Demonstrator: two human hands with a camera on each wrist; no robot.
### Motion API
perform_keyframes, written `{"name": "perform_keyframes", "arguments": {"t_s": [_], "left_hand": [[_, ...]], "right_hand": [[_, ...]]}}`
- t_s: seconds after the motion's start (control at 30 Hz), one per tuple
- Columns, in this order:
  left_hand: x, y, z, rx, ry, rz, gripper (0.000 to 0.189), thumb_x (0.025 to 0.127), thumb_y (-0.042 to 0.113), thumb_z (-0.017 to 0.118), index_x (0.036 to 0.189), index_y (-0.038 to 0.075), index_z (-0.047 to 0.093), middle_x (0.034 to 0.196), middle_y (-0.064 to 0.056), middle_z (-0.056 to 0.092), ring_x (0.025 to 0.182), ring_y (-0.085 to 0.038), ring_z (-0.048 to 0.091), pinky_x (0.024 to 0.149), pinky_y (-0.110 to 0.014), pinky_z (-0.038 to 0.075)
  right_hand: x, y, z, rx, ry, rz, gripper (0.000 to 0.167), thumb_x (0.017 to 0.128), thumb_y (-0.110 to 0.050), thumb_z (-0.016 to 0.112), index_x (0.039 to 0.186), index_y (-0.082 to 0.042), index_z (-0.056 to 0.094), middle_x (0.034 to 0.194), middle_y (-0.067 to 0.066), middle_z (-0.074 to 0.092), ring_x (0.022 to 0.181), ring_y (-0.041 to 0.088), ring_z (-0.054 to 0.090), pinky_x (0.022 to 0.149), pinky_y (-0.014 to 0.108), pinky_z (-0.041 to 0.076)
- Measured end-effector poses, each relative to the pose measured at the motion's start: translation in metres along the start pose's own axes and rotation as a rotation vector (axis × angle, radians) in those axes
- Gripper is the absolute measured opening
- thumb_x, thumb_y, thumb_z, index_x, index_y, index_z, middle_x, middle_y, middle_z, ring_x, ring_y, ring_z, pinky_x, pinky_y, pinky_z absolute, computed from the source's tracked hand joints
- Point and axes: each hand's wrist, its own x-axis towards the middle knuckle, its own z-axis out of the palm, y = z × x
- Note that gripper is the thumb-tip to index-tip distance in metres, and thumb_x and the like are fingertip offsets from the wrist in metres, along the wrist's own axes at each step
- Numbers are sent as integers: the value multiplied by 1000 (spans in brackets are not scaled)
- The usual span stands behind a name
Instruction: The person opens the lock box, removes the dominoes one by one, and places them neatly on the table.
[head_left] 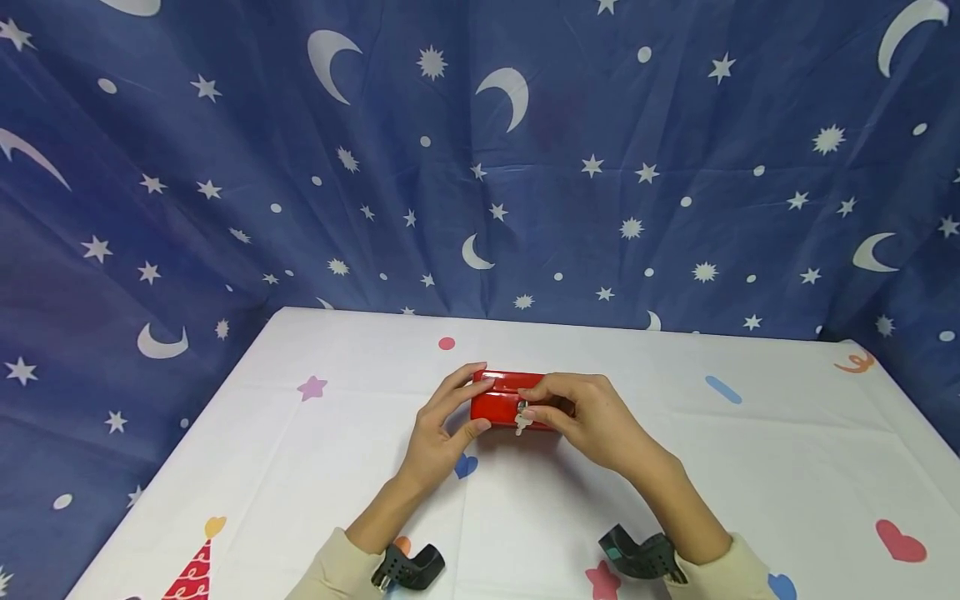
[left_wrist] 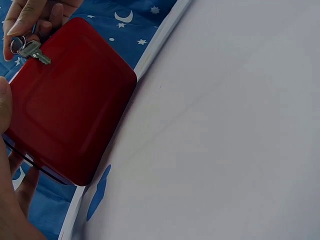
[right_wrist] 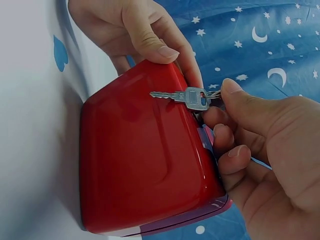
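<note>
Right fingers (head_left: 556,385) pinch a ring (right_wrist: 213,95) with a key (right_wrist: 186,96); left fingers (head_left: 460,396) hold the red box (head_left: 495,407), just below the frame's middle.

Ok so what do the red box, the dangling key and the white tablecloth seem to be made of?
Red box: probably painted metal, though perhaps plastic; smooth and glossy, with bright highlights along its rounded edges.
Dangling key: most likely metal, silvery with a soft shine.
White tablecloth: seemingly thin fabric, possibly plastic sheeting; fairly matt, with faint fold creases.
</note>
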Motion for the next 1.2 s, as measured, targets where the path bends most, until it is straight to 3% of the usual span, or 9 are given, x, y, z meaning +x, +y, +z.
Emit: {"name": "perform_keyframes", "arguments": {"t_s": [0.4, 0.53, 0.67, 1.2], "left_hand": [[0, 1, -1, 0, 6, 4, 48, 76, -14, 70, 122, -7, 58, 135, -26, 46, 127, -37, 42, 104, -33, 40], [0, 2, -1, -3, 6, 0, 48, 76, -14, 70, 122, -8, 57, 134, -27, 46, 127, -38, 42, 103, -33, 40], [0, 2, -1, -4, 6, -3, 48, 77, -14, 69, 122, -8, 57, 135, -27, 45, 127, -37, 42, 102, -33, 41], [0, 1, 0, -2, 3, 6, 47, 77, -14, 69, 122, -8, 57, 135, -26, 45, 127, -37, 43, 102, -33, 42]], "right_hand": [[1, 2, 3, 4, 37, -51, 15, 78, -12, 79, 92, -15, 74, 87, -9, 68, 69, 7, 56, 60, 21, 53], [1, 2, 5, 11, 56, -56, 9, 78, -12, 79, 81, -16, 71, 76, -11, 64, 62, 6, 52, 53, 21, 49], [1, 2, 6, 13, 77, -57, 15, 77, -12, 80, 72, -16, 66, 67, -13, 56, 56, 5, 47, 47, 20, 44], [0, 4, 6, 12, 109, -94, 18, 76, -11, 81, 70, -16, 65, 67, -13, 57, 57, 5, 48, 47, 20, 43]]}}
